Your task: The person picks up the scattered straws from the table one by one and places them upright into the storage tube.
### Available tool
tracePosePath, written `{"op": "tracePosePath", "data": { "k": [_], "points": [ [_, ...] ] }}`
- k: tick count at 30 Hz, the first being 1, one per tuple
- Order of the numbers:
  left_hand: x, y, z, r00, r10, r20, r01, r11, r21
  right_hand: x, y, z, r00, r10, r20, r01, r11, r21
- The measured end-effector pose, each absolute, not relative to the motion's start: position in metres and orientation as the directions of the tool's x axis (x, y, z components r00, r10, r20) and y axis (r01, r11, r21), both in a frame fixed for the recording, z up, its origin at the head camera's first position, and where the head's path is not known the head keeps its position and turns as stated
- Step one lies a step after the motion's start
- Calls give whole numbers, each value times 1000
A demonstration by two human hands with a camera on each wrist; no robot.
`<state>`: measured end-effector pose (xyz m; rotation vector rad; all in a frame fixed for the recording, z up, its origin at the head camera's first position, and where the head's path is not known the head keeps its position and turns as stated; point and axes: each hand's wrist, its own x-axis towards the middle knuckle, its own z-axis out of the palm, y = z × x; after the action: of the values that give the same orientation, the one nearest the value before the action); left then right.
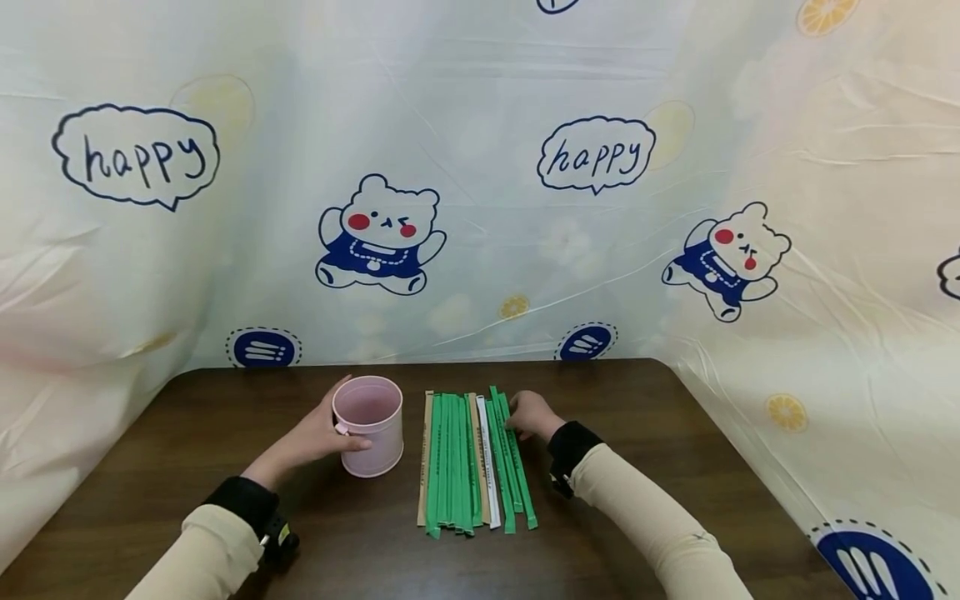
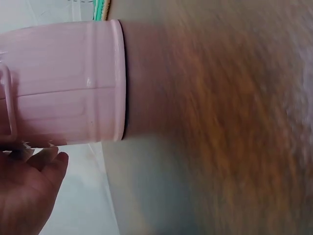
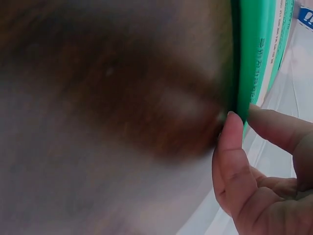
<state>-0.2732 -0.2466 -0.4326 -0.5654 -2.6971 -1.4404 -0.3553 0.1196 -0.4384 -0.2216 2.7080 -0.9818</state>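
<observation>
A pink bucket (image 1: 375, 442) stands upright on the table, left of a row of long, thin wrapped straws (image 1: 453, 462). My left hand (image 1: 326, 429) grips the bucket's left side, its thumb across the front and the other fingers partly hidden behind. In the left wrist view, the fingertips (image 2: 61, 159) are beside the bucket's side (image 2: 63, 78). At the right end of the row, my right hand (image 1: 532, 415) pinches a green wrapped straw (image 3: 252, 49) near its far end, between thumb and finger. Most straws are green, with a few tan ones and a white one (image 1: 489, 467).
The brown wooden table (image 1: 360, 542) has a far edge against a hanging curtain (image 1: 480, 167) printed with bears and the word "happy". Both wrists carry black bands (image 1: 573, 450) with small devices.
</observation>
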Motion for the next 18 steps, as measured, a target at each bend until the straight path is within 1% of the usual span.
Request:
{"op": "tracePosePath", "data": {
  "k": [4,11,18],
  "points": [
    [-273,-245,-435,-927,289,240,356,473,806,-355,115,-439,-960,-219,-175,-61,771,-634],
    [-273,-244,-435,-934,285,214,330,463,823,-357,112,-444,-964,-216,-155,-72,774,-629],
    [-273,-245,-435,-944,282,172,290,460,839,-360,112,-442,-960,-223,-171,-60,757,-650]
  ]
}}
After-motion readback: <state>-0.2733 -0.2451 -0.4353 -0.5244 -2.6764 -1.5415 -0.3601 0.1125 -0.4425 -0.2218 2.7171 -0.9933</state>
